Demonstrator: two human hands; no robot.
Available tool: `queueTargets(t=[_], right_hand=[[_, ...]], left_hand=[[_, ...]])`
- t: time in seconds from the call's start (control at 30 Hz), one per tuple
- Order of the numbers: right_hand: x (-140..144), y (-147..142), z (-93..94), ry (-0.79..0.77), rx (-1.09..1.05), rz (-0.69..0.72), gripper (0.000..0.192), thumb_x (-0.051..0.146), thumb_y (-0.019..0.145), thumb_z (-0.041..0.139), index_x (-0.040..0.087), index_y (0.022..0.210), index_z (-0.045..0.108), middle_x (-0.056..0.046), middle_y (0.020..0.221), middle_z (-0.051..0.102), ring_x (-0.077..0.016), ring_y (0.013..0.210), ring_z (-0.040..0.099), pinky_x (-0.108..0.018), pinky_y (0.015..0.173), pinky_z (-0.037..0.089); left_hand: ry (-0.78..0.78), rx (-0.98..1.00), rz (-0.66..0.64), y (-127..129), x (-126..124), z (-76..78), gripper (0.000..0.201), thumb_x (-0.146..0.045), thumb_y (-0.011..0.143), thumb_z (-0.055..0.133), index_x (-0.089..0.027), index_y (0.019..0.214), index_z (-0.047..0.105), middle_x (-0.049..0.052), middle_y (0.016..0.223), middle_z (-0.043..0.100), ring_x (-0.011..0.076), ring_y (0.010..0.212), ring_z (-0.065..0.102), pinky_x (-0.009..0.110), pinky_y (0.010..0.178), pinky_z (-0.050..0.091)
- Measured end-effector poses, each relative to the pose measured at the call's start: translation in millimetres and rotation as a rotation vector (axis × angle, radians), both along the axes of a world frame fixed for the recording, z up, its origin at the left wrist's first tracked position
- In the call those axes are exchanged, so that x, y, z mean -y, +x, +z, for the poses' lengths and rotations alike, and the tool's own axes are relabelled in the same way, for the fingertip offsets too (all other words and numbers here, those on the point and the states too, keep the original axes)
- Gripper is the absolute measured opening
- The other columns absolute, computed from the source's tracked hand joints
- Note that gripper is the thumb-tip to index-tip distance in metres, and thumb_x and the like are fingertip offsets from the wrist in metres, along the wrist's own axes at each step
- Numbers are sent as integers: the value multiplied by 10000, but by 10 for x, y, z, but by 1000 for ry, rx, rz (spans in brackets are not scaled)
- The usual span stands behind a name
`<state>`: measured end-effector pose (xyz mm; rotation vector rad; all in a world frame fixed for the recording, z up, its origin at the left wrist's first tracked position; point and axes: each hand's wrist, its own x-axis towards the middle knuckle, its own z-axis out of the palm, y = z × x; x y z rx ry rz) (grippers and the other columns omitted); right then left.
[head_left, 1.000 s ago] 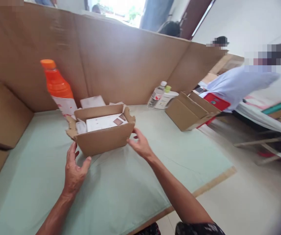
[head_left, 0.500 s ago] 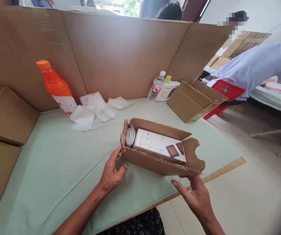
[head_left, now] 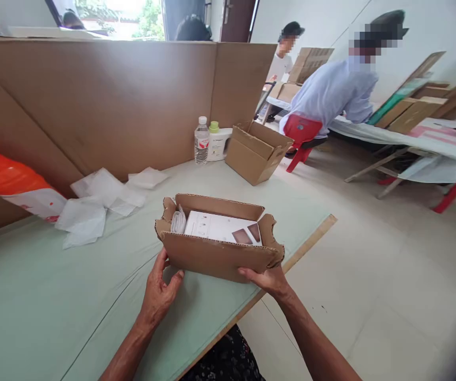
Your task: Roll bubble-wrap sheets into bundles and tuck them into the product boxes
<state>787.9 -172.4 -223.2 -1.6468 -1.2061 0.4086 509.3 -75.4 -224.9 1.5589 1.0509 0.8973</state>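
Note:
An open cardboard box (head_left: 212, 256) with ragged flaps sits in front of me over the table. In it lie a white printed carton (head_left: 216, 226) and, at the left end, a roll of bubble wrap (head_left: 179, 221). My left hand (head_left: 160, 291) curls its fingers round the box's lower left corner, its thumb close to the bottom front edge; the fingertips are partly hidden. My right hand (head_left: 270, 278) grips the lower right end, thumb on the front face and fingers out of sight behind or beneath.
White foam sheets (head_left: 109, 193) and a large orange bottle (head_left: 14, 177) are at the left. Behind stand a water bottle (head_left: 201, 143), a white jug (head_left: 217, 145) and another cardboard box (head_left: 252, 156), before a cardboard screen (head_left: 133, 100). The table edge (head_left: 311, 241) runs at right; people sit beyond.
The view has turned right, so things appear further left. My right hand has closed on the box's right end, its thumb now against the front. My left hand stays at the left corner.

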Motion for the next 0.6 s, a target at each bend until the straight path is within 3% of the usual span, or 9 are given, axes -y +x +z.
queueTargets(t=[0.13, 0.27, 0.33, 0.5, 0.6], right_hand=[[262, 360, 14, 66, -55, -198, 790, 521, 683, 841, 208, 1348, 553, -143, 1243, 658, -314, 1161, 626, -487, 944, 566], [503, 1116, 90, 151, -6, -470, 852, 468, 647, 879, 201, 1364, 504, -162, 1273, 628, -313, 1158, 621, -472, 946, 533], [536, 1530, 121, 197, 40, -537, 932, 450, 619, 897, 213, 1402, 449, -172, 1328, 590, -311, 1187, 600, -462, 952, 516], [319, 2246, 122, 226, 104, -633, 986, 516, 595, 882, 206, 1392, 390, -217, 1421, 508, -315, 1261, 546, -469, 1030, 450], [75, 2378, 134, 237, 120, -594, 1048, 597, 579, 852, 185, 1401, 351, -229, 1450, 472, -303, 1275, 532, -456, 1047, 442]], left_hand=[[62, -63, -26, 145, 74, -146, 773, -315, 906, 586, -275, 1589, 225, 157, 1584, 421, 310, 1377, 516, 478, 1042, 507], [126, -161, -1, 93, 168, -346, 704, -279, 926, 558, -238, 1568, 273, 172, 1510, 516, 301, 1357, 547, 510, 1072, 497], [175, -195, -1, 48, 187, -417, 652, -277, 931, 549, -227, 1542, 328, 161, 1460, 571, 294, 1337, 569, 495, 1044, 530], [279, -275, -25, 31, 182, -455, 508, -268, 933, 530, -198, 1434, 491, 153, 1432, 596, 301, 1302, 597, 318, 671, 635], [373, -308, -23, 48, 173, -438, 470, -258, 938, 525, -178, 1401, 521, 158, 1390, 627, 294, 1248, 635, 336, 695, 645]])
